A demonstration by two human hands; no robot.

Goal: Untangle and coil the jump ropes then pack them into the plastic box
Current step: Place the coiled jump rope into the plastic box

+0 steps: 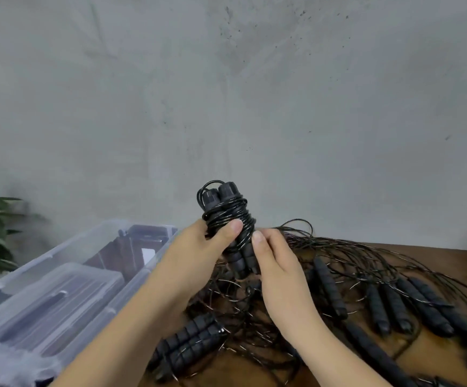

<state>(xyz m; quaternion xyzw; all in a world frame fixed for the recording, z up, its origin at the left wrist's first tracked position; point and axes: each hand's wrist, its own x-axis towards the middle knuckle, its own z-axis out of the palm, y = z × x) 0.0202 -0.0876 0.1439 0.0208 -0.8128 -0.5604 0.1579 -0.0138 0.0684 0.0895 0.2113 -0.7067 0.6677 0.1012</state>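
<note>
Head view: left hand [207, 247] grips a coiled jump rope [226, 208] upright, glossy thin cord wound round two ribbed black handles; right hand [277, 263] pinches its lower side. Beneath both lie tangled ropes [366, 275]; clear plastic box [92, 233] left of them.

The left hand [208, 243] grips a wound jump rope [228, 210], thumb across its coils, handle ends upright above the fingers. The right hand [277, 263] seems to pinch the cord beside that thumb. Below the fingers lies the tangled pile [344, 277]; left of them, the plastic box [59, 255].
</note>
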